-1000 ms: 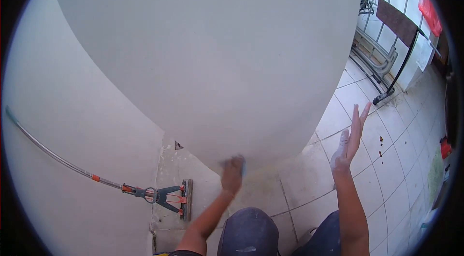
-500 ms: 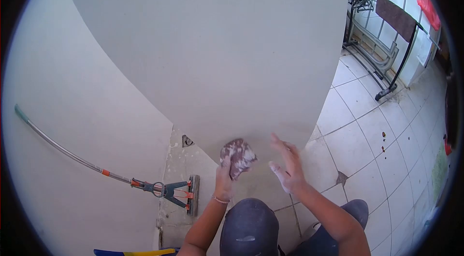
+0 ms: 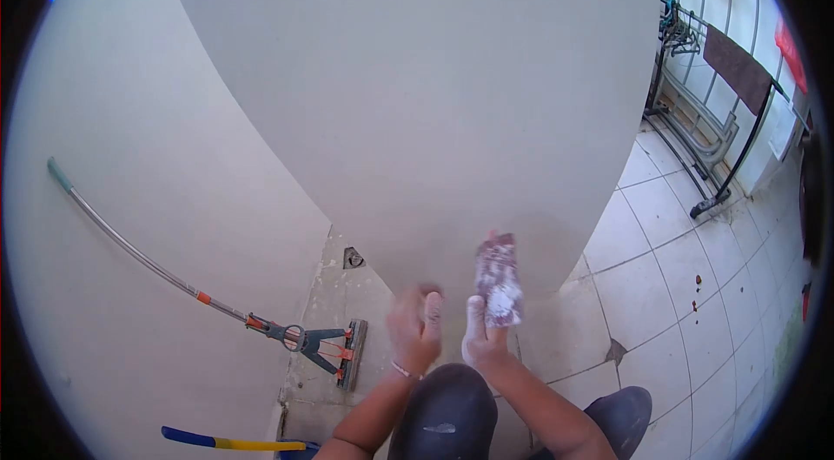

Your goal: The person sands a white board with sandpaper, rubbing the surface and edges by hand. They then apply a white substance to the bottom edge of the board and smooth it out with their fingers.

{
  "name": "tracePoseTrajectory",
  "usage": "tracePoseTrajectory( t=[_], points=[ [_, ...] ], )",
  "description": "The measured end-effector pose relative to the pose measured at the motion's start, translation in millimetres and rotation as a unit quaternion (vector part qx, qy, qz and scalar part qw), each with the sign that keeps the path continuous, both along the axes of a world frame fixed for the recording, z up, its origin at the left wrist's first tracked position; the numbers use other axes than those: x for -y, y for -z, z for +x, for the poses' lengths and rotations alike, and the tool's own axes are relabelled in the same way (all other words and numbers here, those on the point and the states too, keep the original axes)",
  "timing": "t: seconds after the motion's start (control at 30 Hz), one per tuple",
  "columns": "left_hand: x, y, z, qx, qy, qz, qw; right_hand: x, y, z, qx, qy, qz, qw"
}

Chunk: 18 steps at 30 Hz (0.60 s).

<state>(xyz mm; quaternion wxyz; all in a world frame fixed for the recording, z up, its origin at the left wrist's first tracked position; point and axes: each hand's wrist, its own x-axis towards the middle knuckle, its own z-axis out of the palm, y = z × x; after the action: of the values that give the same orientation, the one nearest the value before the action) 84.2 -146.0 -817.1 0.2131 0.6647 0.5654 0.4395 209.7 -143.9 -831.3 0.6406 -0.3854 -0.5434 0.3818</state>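
A maroon pad or cloth (image 3: pixel 499 279), dusted with white powder, is held upright in my right hand (image 3: pixel 488 345). It covers most of the fingers, and the whitened thumb stands beside its lower left edge. To the left, my left hand (image 3: pixel 415 331) is curled and blurred, with a powdery thumb. A small dark reddish bit (image 3: pixel 430 289) shows at its fingertips, too blurred to identify. Both hands are apart, low in front of a large pale grey panel or wall face (image 3: pixel 408 112).
A mop (image 3: pixel 350 354) with a long bent-looking handle leans at the left wall. Below it lies a blue and yellow handle (image 3: pixel 234 443). My knees show at the bottom. At the right are white floor tiles (image 3: pixel 643 286) and a black rack (image 3: pixel 751 138) with a dark cloth.
The maroon piece has passed from my left hand to my right hand. My left hand has curled, and the view has shifted, so the panel and rack appear further right.
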Motion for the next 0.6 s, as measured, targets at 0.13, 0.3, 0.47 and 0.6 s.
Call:
tracePoseTrajectory(
  t=[0.13,0.3,0.47,0.6],
  points=[
    [-65.9,-54.4,-17.3,-0.186,-0.043,0.32,0.928,-29.9,-5.2,21.4,0.052,0.239,0.174,0.954],
    [-133.3,-124.3,-21.4,-0.424,-0.183,0.426,0.778,-94.3,20.4,58.5,0.076,0.384,0.041,0.919],
    [-135.0,-124.9,-17.4,-0.393,-0.205,0.438,0.782,-139.7,-88.6,27.5,0.149,0.524,0.176,0.82],
    [-137.2,-66.6,-26.0,-0.387,-0.215,0.45,0.775,-149.5,-35.1,-15.3,0.298,0.477,0.233,0.793]
  ],
)
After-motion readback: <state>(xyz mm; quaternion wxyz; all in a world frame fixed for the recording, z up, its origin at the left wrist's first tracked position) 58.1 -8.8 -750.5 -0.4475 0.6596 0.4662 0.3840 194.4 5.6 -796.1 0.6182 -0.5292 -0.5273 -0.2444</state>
